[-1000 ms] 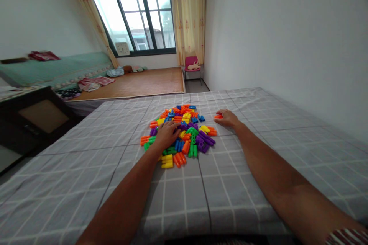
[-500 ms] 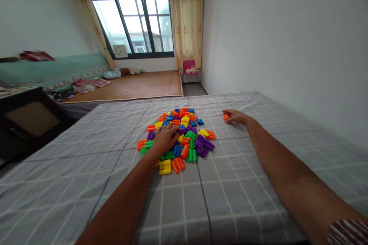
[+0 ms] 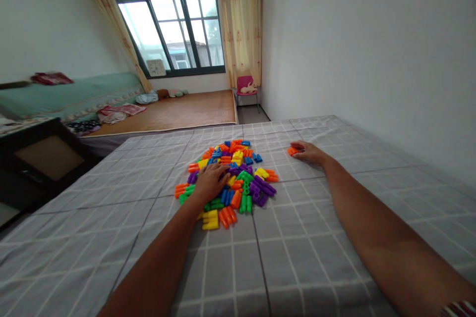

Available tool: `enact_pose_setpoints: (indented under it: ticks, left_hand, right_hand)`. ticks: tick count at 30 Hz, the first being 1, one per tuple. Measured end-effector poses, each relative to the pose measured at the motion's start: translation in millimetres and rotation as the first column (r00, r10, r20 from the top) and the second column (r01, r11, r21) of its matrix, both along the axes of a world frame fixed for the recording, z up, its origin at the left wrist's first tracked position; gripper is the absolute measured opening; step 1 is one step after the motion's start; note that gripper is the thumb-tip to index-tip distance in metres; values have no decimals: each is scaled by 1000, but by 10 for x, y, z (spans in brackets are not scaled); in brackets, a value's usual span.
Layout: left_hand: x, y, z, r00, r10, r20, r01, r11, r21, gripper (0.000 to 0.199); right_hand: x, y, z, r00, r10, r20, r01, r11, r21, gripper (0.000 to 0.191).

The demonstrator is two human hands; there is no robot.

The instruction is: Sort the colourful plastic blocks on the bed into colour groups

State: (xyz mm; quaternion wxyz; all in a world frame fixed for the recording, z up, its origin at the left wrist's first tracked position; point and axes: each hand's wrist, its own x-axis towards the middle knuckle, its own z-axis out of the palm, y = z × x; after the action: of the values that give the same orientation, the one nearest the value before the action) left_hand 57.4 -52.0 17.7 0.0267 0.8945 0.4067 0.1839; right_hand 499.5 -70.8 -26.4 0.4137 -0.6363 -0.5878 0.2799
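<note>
Toward the far right corner of the grey checked cloth (image 3: 308, 237), the right hand (image 3: 307, 152) pinches a small orange plastic block of joined tubes (image 3: 292, 151) between thumb and fingers, well apart from the other pieces. The block seems to be right down on the cloth, though with the fingers partly over it I can't swear that it touches. Held that low, it would be best let go gently, thumb and fingers parting evenly, so that it lies flat and doesn't roll or tip.

The left hand (image 3: 211, 181) lies palm down over the heap of orange, blue, yellow, green and purple plastic tube blocks (image 3: 238, 184), between the cloth's near and far edges. Its fingers reach forward, slightly spread; whether they grip anything underneath I cannot tell. I'd keep that hand light: the pieces overlap loosely, and a hard press could send some skidding. The blue double-tube plastic block (image 3: 257, 157) and the yellow tube-shaped plastic block (image 3: 261, 173) sit on the heap's right side, so the right hand should travel high enough not to brush them.
</note>
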Motion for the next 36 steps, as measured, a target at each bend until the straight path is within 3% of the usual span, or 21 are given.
enact_pose_setpoints:
  ticks: [10, 17, 26, 30, 31, 33, 34, 36]
  left_hand:
    - [-10, -26, 36, 1000, 1, -8, -1, 1000, 8, 31]
    - [-9, 0, 37, 1000, 5, -12, -5, 1000, -7, 31]
    - [1, 12, 12, 1000, 3, 3, -3, 1000, -23, 33]
    - [21, -20, 34, 1000, 22, 14, -22, 1000, -19, 32]
    - [25, -21, 36, 999, 35, 15, -35, 999, -17, 32]
    - [23, -13, 34, 997, 69, 20, -69, 998, -14, 33]
    - [16, -4, 30, 995, 95, 22, -95, 995, -11, 33]
    - [-12, 22, 24, 987, 162, 16, -162, 987, -4, 33]
  right_hand:
    - [-117, 79, -58, 989, -3, 148, -6, 998, 59, 49]
    - [-40, 128, -94, 950, -136, 282, 113, 989, 96, 47]
    - [-40, 76, 1, 933, -120, 338, 98, 992, 80, 51]
    - [-230, 103, 202, 899, -141, 414, 64, 979, 193, 49]
    - [-332, 96, 274, 912, -88, 402, 12, 982, 188, 46]
    - [-579, 53, 416, 931, 149, 332, -184, 980, 77, 40]
    - [-710, 20, 474, 911, 301, 282, -311, 950, -10, 40]
    - [-943, -48, 546, 812, 550, 194, -523, 834, -174, 47]
